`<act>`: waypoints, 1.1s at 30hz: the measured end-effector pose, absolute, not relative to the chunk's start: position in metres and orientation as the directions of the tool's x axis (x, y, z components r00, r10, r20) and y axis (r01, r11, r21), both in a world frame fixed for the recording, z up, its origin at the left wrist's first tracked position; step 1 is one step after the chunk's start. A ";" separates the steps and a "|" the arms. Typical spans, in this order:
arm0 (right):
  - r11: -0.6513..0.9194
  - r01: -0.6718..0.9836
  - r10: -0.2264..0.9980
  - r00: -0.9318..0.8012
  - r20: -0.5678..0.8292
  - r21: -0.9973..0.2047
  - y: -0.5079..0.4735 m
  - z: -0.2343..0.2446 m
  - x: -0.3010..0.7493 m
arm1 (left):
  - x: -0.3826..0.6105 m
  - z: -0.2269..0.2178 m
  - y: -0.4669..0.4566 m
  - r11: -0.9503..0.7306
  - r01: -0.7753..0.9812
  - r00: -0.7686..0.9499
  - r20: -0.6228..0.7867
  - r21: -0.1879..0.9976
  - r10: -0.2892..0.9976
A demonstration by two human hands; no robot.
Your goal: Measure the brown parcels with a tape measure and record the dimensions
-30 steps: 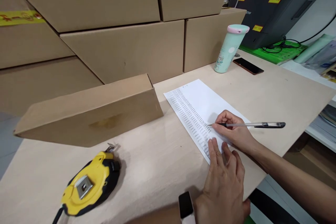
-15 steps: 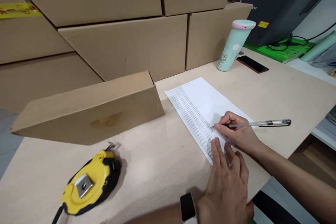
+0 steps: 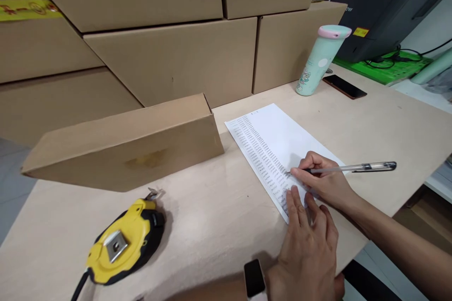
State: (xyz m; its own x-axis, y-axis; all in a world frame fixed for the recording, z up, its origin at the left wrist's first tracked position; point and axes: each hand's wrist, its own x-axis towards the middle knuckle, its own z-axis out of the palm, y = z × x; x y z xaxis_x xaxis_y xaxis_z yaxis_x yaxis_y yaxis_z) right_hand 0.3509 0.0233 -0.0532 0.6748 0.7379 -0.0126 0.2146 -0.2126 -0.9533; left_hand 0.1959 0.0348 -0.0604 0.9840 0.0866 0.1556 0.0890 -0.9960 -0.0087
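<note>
A printed sheet of paper (image 3: 278, 138) with columns of small text lies on the pale wooden table (image 3: 212, 211). My right hand (image 3: 325, 181) is closed round a clear pen (image 3: 356, 167), its tip touching the printed column. My left hand (image 3: 307, 244) lies flat with fingers stretched out, pressing the sheet's near corner. A dark watch (image 3: 254, 279) is on my left wrist.
A long flat cardboard box (image 3: 123, 143) lies left of the sheet, a yellow and black tape measure (image 3: 122, 244) in front of it. Stacked cartons (image 3: 169, 51) wall the back. A mint bottle (image 3: 319, 61), a phone (image 3: 344, 86) and a dark printer (image 3: 384, 4) stand far right.
The view has shifted slightly, so everything sits a little further right. Both hands stay on the sheet, pen tip still at the printed column.
</note>
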 end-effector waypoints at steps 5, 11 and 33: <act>-0.183 0.251 0.749 0.662 0.030 -0.951 0.024 -0.053 0.351 | 0.197 -0.064 0.033 -0.993 0.121 0.981 0.155 0.004 0.121; -0.209 0.257 0.740 0.672 0.019 -0.943 0.023 -0.056 0.352 | 0.194 -0.060 0.035 -0.992 0.116 0.968 0.221 0.044 0.122; -0.247 0.464 0.793 0.601 0.097 -0.851 0.018 -0.063 0.355 | 0.192 -0.059 0.035 -0.990 0.131 0.969 0.205 0.048 0.138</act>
